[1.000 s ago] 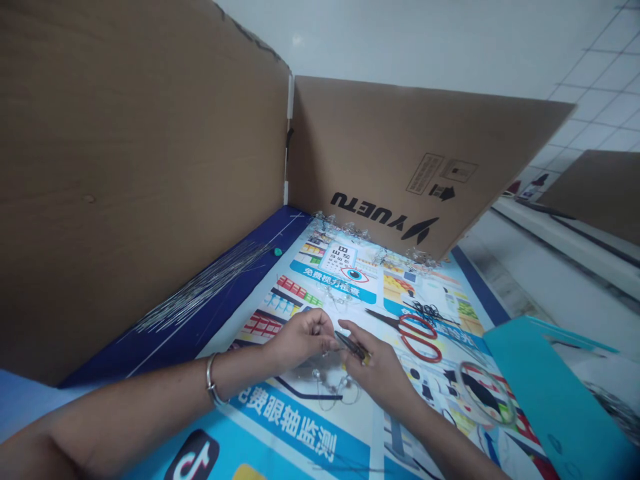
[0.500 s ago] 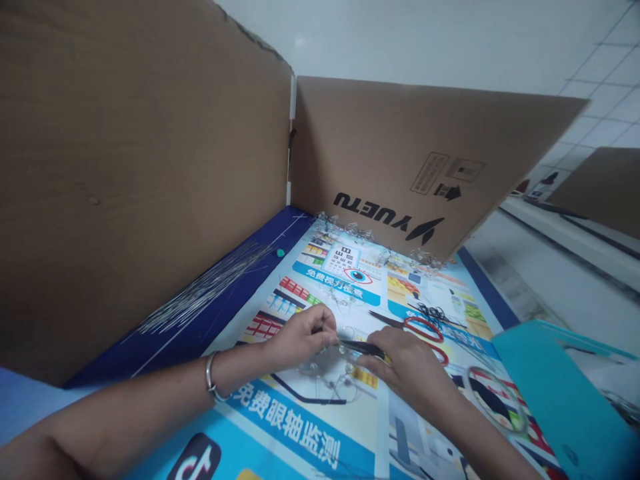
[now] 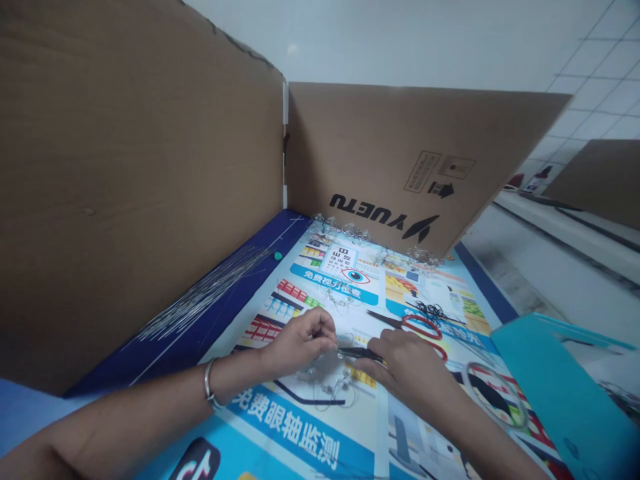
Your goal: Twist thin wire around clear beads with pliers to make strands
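The wire piece (image 3: 330,388), with its small clear bits, is just below your hands, over the printed sheet (image 3: 300,430) — your left hand (image 3: 301,339) pinches it at the fingertips. Your right hand (image 3: 406,363) is closed around the dark pliers (image 3: 357,353), tips beside those fingertips; I can't tell whether they bite. Red-handled scissors (image 3: 393,323) lie just beyond — straight wires (image 3: 200,293) lie left.

Room Surround, Referenced to YUETU Cardboard Panel (image 3: 370,147)

Left, meeting it at a corner: plain cardboard panel (image 3: 145,153). Behind: pale wall (image 3: 415,40). Right, beyond: dark-jointed white tiling (image 3: 597,87); pale ledge (image 3: 555,219). At foot: blue-bordered printed cover (image 3: 290,460). Light: dim, cool.
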Demonstrator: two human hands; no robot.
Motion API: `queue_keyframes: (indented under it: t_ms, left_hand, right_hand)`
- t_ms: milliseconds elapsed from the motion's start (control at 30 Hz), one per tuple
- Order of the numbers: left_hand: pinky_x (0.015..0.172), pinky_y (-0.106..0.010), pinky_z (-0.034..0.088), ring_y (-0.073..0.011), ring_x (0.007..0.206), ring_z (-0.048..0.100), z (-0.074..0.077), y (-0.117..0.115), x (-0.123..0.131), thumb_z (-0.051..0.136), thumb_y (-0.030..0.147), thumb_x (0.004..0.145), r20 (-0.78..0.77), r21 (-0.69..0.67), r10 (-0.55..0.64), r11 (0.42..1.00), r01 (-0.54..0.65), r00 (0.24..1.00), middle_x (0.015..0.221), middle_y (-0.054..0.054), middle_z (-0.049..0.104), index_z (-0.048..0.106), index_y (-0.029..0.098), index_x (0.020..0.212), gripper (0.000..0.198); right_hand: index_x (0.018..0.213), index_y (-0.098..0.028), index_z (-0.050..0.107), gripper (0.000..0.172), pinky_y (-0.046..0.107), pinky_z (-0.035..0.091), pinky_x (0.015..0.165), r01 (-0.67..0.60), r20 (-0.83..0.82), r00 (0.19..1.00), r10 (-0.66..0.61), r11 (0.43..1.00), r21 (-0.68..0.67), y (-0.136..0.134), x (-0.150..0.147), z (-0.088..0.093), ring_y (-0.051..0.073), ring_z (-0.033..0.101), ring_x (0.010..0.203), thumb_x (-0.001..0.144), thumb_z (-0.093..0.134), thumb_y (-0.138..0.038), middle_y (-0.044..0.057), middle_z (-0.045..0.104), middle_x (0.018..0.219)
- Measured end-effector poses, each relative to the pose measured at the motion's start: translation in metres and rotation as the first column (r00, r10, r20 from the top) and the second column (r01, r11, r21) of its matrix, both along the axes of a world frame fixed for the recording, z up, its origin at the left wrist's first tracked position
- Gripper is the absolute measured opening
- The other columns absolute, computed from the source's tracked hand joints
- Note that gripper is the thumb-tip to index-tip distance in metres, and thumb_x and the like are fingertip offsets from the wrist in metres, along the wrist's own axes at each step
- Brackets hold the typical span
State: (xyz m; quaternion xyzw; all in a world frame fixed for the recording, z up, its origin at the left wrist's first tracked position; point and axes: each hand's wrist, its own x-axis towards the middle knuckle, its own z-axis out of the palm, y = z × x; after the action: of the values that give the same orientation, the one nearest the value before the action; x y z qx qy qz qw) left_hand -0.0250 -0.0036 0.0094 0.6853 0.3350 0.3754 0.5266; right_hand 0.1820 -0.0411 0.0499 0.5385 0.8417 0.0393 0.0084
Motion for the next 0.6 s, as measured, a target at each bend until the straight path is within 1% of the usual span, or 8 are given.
queue_keyframes:
  t_ms: [133, 300, 467, 600]
  left_hand:
    - [0.056, -0.021, 0.039, -0.0087, 0.059, 0.048, 0.0, 0.001, 0.001, 0.058, 0.013, 0.071, 0.037, -0.065, -0.028, 0.997, 0.03, 0.999, 0.07, 0.002, 0.057, 0.05, 0.016, 0.079, 0.012]
    - [0.056, -0.021, 0.038, -0.0086, 0.06, 0.05, -0.005, 0.002, 0.003, 0.059, 0.014, 0.07, 0.087, -0.138, -0.039, 0.989, 0.051, 0.995, 0.072, 0.001, 0.059, 0.05, 0.016, 0.08, 0.015]
    - [0.057, -0.021, 0.039, -0.0085, 0.062, 0.051, -0.01, 0.001, 0.004, 0.061, 0.014, 0.07, 0.129, -0.163, -0.032, 0.985, 0.053, 0.991, 0.074, 0.001, 0.059, 0.05, 0.016, 0.081, 0.016]
    - [0.057, -0.021, 0.039, -0.0085, 0.064, 0.05, -0.01, 0.001, 0.003, 0.061, 0.013, 0.069, 0.131, -0.173, -0.031, 0.983, 0.054, 0.991, 0.076, 0.0, 0.059, 0.05, 0.016, 0.082, 0.017]
  right_hand:
    - [0.075, -0.022, 0.063, 0.039, 0.027, 0.029, 0.054, -0.007, -0.021, 1.0, 0.006, 0.999, -0.049, -0.001, 0.001, 0.002, 0.021, 0.058, 0.068, 0.084, 0.041, -0.054, 0.005, 0.063, 0.07]
    - [0.074, -0.023, 0.062, 0.038, 0.026, 0.026, 0.051, -0.022, -0.044, 0.999, 0.018, 0.997, -0.079, 0.0, 0.003, 0.002, 0.019, 0.058, 0.066, 0.085, 0.041, -0.053, 0.003, 0.063, 0.068]
    - [0.074, -0.023, 0.061, 0.041, 0.026, 0.026, 0.052, -0.021, -0.044, 0.999, 0.016, 0.995, -0.101, 0.0, 0.003, 0.003, 0.02, 0.058, 0.069, 0.085, 0.038, -0.055, 0.003, 0.063, 0.07]
    - [0.075, -0.023, 0.061, 0.041, 0.026, 0.026, 0.053, 0.001, -0.021, 1.0, -0.003, 0.992, -0.123, 0.0, 0.001, 0.006, 0.02, 0.058, 0.069, 0.085, 0.038, -0.055, 0.003, 0.063, 0.071]
